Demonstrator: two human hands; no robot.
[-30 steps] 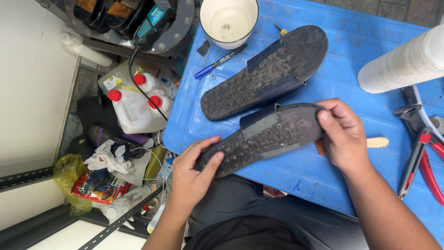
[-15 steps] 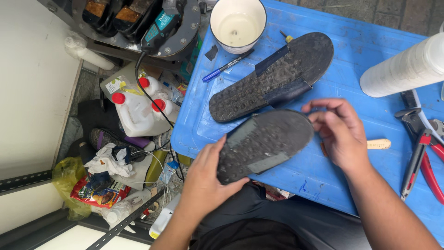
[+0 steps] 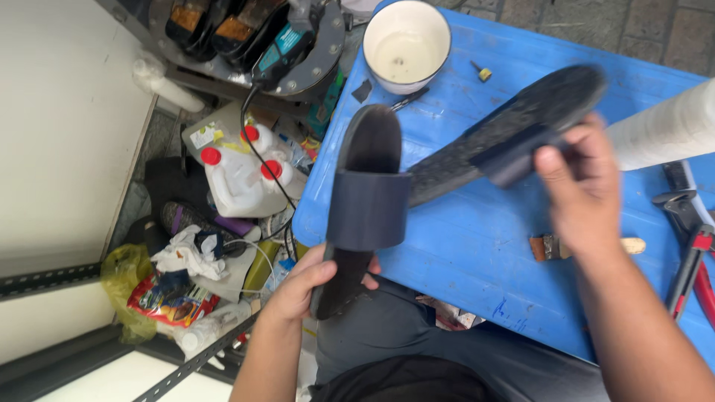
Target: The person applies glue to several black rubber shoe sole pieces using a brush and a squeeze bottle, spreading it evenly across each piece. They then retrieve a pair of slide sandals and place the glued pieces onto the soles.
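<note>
L hand [image 3: 316, 279] grips the heel of a dark slide sandal [image 3: 363, 201], strap up, at the blue surface [image 3: 462, 246] edge. R hand [image 3: 581, 186] clamps a second sandal [image 3: 514, 126], sole up, above the surface. White bowl [image 3: 406, 45] behind holds a thin pale film of liquid.

Dark slide sandal [image 3: 365, 201], matt rubbery strap and smooth footbed; second sandal [image 3: 514, 126], rough, gritty grey sole; counter [image 3: 477, 246], glossy blue plastic, scuffed; bowl [image 3: 406, 45], glazed white ceramic; brush [image 3: 585, 247], pale bare wood handle; pliers [image 3: 689, 246], dull metal with red plastic grips.
</note>
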